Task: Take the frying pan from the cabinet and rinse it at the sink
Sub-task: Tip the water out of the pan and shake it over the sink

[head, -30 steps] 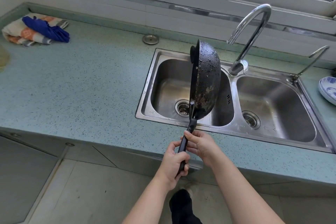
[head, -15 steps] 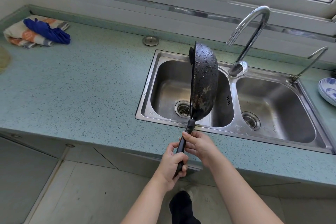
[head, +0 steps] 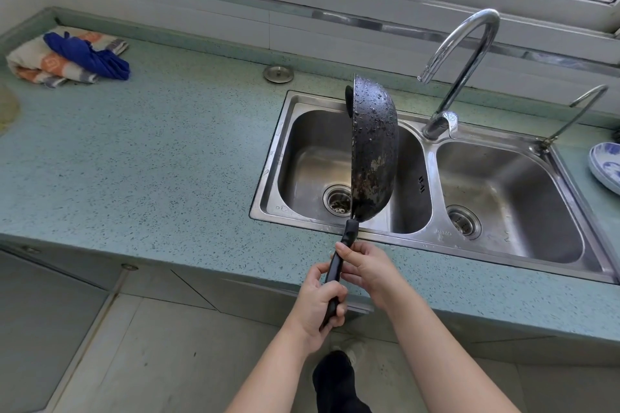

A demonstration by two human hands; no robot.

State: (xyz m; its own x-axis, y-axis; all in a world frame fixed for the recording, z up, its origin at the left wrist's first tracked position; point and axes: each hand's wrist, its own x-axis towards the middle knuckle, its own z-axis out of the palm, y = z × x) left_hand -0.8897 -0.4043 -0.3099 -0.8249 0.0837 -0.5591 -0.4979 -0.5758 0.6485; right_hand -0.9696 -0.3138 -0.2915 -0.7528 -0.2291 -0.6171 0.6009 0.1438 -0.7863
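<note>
Holding the wet frying pan on edge above the sink's left basin.
Folded cloths lie far left on the counter; left hand wraps the handle's end, right hand pinches it higher; faucet stands right.

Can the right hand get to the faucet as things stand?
Probably yes. The right hand is on the pan handle, but the left hand grips it too, so it could let go. The frying pan is held on edge left of the faucet, leaving the path open.
</note>
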